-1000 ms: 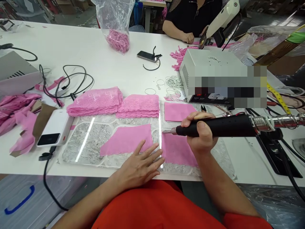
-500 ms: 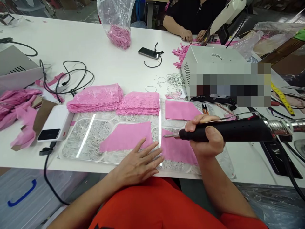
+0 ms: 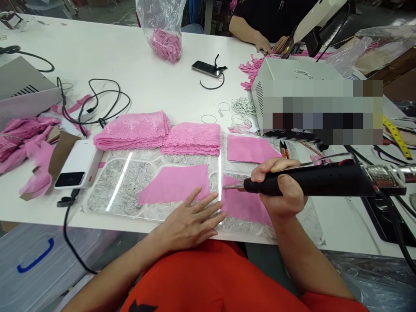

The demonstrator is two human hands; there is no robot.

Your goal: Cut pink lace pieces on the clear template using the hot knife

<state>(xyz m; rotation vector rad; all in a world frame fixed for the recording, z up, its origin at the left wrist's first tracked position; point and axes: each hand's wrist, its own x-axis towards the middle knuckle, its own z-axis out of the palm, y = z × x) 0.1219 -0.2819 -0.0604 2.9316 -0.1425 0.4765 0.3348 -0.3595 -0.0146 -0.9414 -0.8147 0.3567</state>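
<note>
My right hand (image 3: pixel 282 186) is closed around a black handheld tool (image 3: pixel 318 180). The tool's thin metal tip points left, over the left edge of a pink fabric piece (image 3: pixel 243 208); whether it touches cannot be made out. My left hand (image 3: pixel 195 219) lies flat with fingers spread, its fingertips across the lower right corner of another pink piece (image 3: pixel 178 184) and near the gap between the two. Both pieces lie on a clear, marble-patterned mat (image 3: pixel 121 186). Behind them are two lace-edged pink stacks (image 3: pixel 133 130) (image 3: pixel 193 138) and a smaller plain pink stack (image 3: pixel 250 148).
A grey box (image 3: pixel 299 69) stands at the back right, with orange-handled snips (image 3: pixel 284 149) before it. A white power bank (image 3: pixel 79 164) with a black cable is at left. Farther back are a phone (image 3: pixel 206 68), a bag of pink pieces (image 3: pixel 165 45) and another person's hands (image 3: pixel 269 44).
The whole view has shifted slightly, with most things on the table a little to the right and higher. Both hands keep nearly the same pose, and the tool stays in my right hand.
</note>
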